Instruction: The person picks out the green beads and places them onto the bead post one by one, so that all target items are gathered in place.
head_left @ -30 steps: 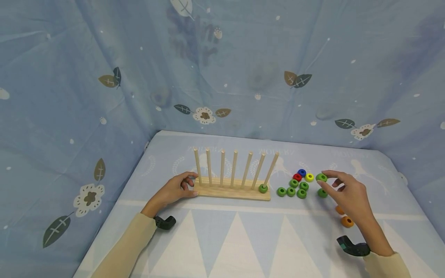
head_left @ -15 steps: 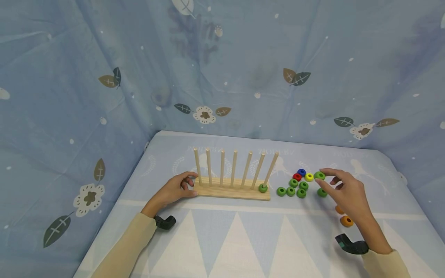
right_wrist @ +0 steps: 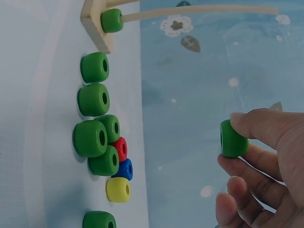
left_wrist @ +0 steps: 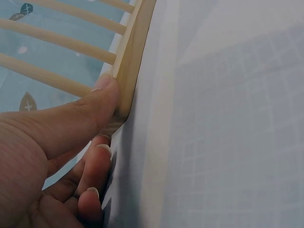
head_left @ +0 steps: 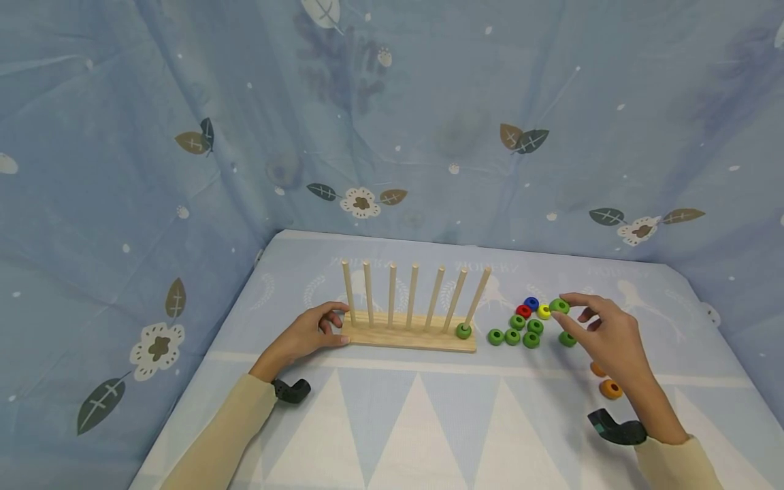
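My left hand (head_left: 312,331) grips the left end of a wooden peg rack (head_left: 404,338), thumb at the front edge and fingers behind. In the left wrist view the thumb presses against the base (left_wrist: 127,88) close to the end peg. A row of several upright pegs stands on the rack, and one green bead (head_left: 463,331) sits at the foot of the rightmost peg. My right hand (head_left: 612,340) pinches another green bead (right_wrist: 233,138) between thumb and index finger. That bead is held above the table, right of the rack, with its hole visible.
Between rack and right hand lie several loose green beads (head_left: 512,337), with a red bead (head_left: 523,312), a blue bead (head_left: 531,304) and a yellow bead (head_left: 544,312) behind them. Orange beads (head_left: 610,389) lie beside the right forearm. Patterned curtains (head_left: 429,122) surround the table.
My right hand has drifted slightly left and up with the pinched green bead, now overlapping the yellow bead's edge. The left hand and the rack have stayed in place.
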Action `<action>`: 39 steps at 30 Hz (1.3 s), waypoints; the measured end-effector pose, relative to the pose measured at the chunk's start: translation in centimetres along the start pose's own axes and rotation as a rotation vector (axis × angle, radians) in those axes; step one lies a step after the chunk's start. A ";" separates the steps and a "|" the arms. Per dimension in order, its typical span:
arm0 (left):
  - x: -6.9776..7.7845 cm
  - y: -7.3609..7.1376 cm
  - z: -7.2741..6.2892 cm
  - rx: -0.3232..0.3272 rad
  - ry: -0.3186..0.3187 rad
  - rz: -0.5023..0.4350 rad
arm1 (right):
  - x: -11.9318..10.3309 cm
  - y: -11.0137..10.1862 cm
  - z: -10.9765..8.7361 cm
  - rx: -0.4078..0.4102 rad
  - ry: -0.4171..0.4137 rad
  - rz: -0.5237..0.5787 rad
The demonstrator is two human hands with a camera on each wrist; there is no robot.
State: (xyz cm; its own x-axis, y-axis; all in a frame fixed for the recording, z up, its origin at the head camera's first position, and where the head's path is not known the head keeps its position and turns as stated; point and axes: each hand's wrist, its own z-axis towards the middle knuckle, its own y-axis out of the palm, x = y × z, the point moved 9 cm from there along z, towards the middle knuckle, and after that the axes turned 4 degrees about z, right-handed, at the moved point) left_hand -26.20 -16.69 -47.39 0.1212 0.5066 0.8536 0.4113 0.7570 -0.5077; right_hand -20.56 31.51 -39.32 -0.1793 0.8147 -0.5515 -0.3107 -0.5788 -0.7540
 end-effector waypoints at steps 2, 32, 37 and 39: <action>0.0 0.0 0.0 0.000 -0.001 0.001 | -0.1 0.0 0.1 0.001 0.000 -0.003; -2.8 0.2 1.1 0.008 -0.009 0.016 | -2.2 0.0 0.9 0.032 -0.064 0.044; -0.8 0.1 0.3 -0.001 -0.004 -0.001 | -2.5 0.0 1.1 0.035 -0.074 0.060; -0.1 0.1 0.0 -0.002 -0.002 -0.006 | -2.7 0.1 1.2 0.034 -0.076 0.061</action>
State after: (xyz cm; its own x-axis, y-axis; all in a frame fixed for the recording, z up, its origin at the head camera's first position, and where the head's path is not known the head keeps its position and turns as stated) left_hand -26.18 -16.70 -47.48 0.1165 0.5028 0.8566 0.4138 0.7595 -0.5020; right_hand -21.25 29.34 -37.46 -0.2692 0.7789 -0.5664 -0.3284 -0.6271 -0.7063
